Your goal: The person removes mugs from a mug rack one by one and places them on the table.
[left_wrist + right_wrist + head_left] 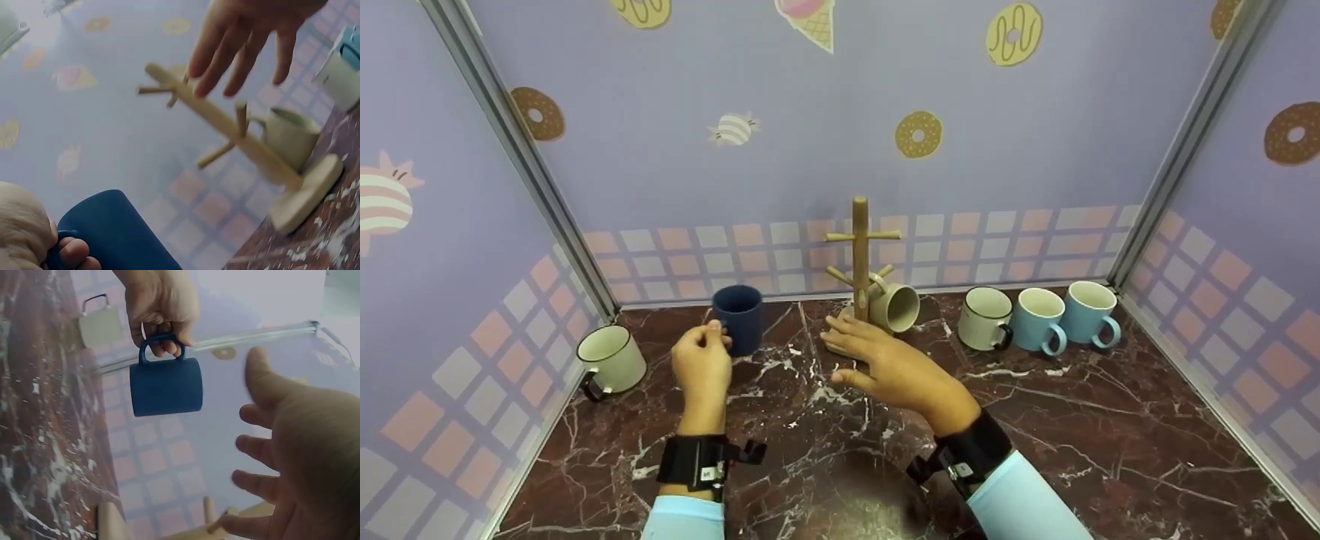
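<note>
My left hand (703, 367) grips a dark blue mug (739, 322) by its handle. In the right wrist view the fingers curl through the handle and the blue mug (166, 387) is held above the marble surface. My right hand (896, 367) has its fingers spread, in front of the wooden mug tree (860, 255). Nothing is in that hand, as the right wrist view shows its open palm (315, 439). A cream mug (898, 306) hangs by its handle from a low peg on the tree's right side; the other visible pegs carry nothing.
A white mug with a black handle (613, 361) stands at the left. On the right stand another black-handled white mug (984, 319) and two light blue mugs, one nearer (1039, 321) and one by the corner (1089, 313). Patterned walls (840, 112) enclose the marble surface (825, 450).
</note>
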`<move>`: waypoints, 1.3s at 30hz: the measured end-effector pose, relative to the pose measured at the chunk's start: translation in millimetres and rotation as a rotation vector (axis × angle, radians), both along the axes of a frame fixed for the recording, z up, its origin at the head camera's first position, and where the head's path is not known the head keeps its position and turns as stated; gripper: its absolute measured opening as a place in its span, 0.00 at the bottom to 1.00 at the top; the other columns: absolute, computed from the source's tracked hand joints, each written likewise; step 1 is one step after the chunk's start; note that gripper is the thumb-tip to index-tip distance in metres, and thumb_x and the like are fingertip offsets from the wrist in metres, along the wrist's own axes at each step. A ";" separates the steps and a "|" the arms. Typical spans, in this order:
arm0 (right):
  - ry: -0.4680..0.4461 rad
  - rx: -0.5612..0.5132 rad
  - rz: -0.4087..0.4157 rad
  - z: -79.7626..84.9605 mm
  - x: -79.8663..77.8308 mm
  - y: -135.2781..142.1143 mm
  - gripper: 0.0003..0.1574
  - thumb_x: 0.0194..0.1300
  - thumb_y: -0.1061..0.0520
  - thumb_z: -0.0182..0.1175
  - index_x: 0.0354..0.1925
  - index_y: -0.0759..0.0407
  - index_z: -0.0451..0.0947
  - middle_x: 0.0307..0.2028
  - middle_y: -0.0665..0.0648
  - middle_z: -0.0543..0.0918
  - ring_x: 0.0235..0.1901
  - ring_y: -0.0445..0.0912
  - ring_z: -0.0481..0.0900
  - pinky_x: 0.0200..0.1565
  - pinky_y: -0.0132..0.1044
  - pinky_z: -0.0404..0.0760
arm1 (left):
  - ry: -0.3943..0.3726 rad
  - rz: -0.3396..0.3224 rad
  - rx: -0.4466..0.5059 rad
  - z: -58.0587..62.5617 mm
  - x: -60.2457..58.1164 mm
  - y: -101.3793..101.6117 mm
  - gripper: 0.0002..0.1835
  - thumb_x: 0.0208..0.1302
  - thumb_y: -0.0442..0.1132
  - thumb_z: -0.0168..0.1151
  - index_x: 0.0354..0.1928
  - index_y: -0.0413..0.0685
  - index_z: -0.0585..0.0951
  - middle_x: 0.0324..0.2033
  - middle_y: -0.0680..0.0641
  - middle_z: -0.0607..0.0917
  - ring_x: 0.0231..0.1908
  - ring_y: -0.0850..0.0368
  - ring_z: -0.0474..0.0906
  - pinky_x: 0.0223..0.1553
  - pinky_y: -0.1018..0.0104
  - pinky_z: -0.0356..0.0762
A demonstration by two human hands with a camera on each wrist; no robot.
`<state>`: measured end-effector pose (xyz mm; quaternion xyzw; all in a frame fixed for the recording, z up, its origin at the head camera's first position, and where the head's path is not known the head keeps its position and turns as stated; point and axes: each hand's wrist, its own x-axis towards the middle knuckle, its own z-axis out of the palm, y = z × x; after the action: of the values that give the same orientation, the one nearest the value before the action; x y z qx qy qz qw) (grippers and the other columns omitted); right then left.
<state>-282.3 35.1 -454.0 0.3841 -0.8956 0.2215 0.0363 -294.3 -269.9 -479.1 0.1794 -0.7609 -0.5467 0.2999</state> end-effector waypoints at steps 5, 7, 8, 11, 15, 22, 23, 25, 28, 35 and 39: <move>-0.013 0.057 0.042 -14.6 3.6 -18.3 0.47 0.86 0.28 0.52 0.91 0.42 0.60 0.93 0.42 0.45 0.93 0.57 0.50 0.91 0.59 0.55 | -0.038 0.063 0.084 -12.2 -2.9 -27.4 0.18 0.88 0.41 0.61 0.46 0.31 0.91 0.36 0.37 0.95 0.43 0.42 0.91 0.45 0.64 0.80; -0.011 0.077 0.069 -21.2 5.1 -25.2 0.46 0.87 0.27 0.49 0.91 0.42 0.60 0.93 0.42 0.46 0.93 0.57 0.49 0.91 0.59 0.55 | -0.032 0.079 0.138 -17.2 -4.0 -37.7 0.18 0.88 0.40 0.61 0.47 0.31 0.91 0.32 0.43 0.93 0.37 0.52 0.89 0.43 0.68 0.80; -0.013 0.088 0.080 -24.8 6.1 -28.7 0.46 0.87 0.26 0.48 0.91 0.42 0.59 0.93 0.43 0.46 0.93 0.57 0.48 0.91 0.60 0.54 | -0.021 0.085 0.181 -19.5 -4.4 -43.0 0.17 0.88 0.39 0.61 0.47 0.30 0.91 0.29 0.46 0.92 0.34 0.57 0.87 0.41 0.71 0.80; -0.020 0.130 0.120 -35.5 9.4 -38.1 0.47 0.88 0.25 0.44 0.92 0.42 0.57 0.93 0.44 0.46 0.93 0.55 0.46 0.91 0.62 0.52 | 0.018 0.103 0.307 -26.5 -4.4 -56.1 0.16 0.87 0.37 0.61 0.47 0.28 0.89 0.24 0.57 0.86 0.29 0.66 0.82 0.36 0.78 0.81; -0.035 0.180 0.158 -47.4 13.1 -47.8 0.49 0.87 0.22 0.41 0.92 0.39 0.54 0.93 0.43 0.44 0.94 0.53 0.42 0.90 0.67 0.50 | 0.035 0.135 0.394 -34.8 -3.1 -68.9 0.16 0.88 0.36 0.60 0.44 0.28 0.87 0.24 0.60 0.83 0.30 0.68 0.80 0.37 0.79 0.80; -0.047 0.203 0.176 -54.0 15.3 -55.9 0.49 0.87 0.22 0.41 0.93 0.38 0.51 0.93 0.41 0.43 0.94 0.53 0.43 0.90 0.66 0.50 | 0.003 0.165 0.387 -45.5 -1.3 -80.7 0.16 0.88 0.36 0.57 0.47 0.27 0.86 0.26 0.57 0.82 0.34 0.66 0.76 0.43 0.72 0.76; -0.048 0.201 0.179 -53.9 15.4 -56.5 0.49 0.87 0.23 0.41 0.93 0.38 0.52 0.93 0.41 0.43 0.94 0.54 0.44 0.90 0.66 0.51 | 0.001 0.168 0.395 -47.5 -1.1 -81.7 0.17 0.89 0.36 0.57 0.48 0.26 0.86 0.26 0.56 0.82 0.35 0.65 0.76 0.43 0.71 0.76; -0.053 0.198 0.181 -53.2 15.7 -56.8 0.49 0.87 0.23 0.42 0.93 0.38 0.52 0.93 0.40 0.43 0.94 0.54 0.44 0.90 0.65 0.50 | -0.009 0.170 0.404 -51.6 -1.1 -83.3 0.17 0.89 0.36 0.56 0.49 0.25 0.86 0.26 0.55 0.82 0.35 0.65 0.76 0.43 0.71 0.75; -0.052 0.200 0.176 -52.9 15.3 -56.6 0.48 0.87 0.23 0.41 0.93 0.37 0.52 0.93 0.40 0.44 0.94 0.54 0.45 0.90 0.65 0.51 | -0.010 0.167 0.423 -56.4 -2.2 -84.4 0.17 0.89 0.36 0.56 0.50 0.24 0.86 0.26 0.55 0.82 0.34 0.65 0.75 0.42 0.72 0.75; -0.072 0.204 0.166 -51.6 15.6 -56.8 0.48 0.87 0.22 0.42 0.92 0.36 0.53 0.92 0.40 0.46 0.93 0.53 0.47 0.90 0.65 0.53 | -0.046 0.218 0.412 -59.0 -2.8 -86.1 0.18 0.88 0.36 0.56 0.51 0.24 0.87 0.31 0.49 0.88 0.41 0.56 0.81 0.48 0.68 0.78; -0.075 0.210 0.166 -50.2 16.4 -58.0 0.48 0.87 0.23 0.43 0.92 0.36 0.54 0.92 0.40 0.48 0.93 0.53 0.47 0.91 0.63 0.52 | -0.072 0.250 0.388 -58.8 -3.3 -88.5 0.19 0.88 0.36 0.53 0.54 0.24 0.87 0.50 0.30 0.93 0.58 0.39 0.84 0.67 0.52 0.80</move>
<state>-265.9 -22.8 -504.3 0.4503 -0.8796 0.1429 -0.0559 -297.6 -358.4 -537.8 0.3459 -0.6237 -0.6346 0.2977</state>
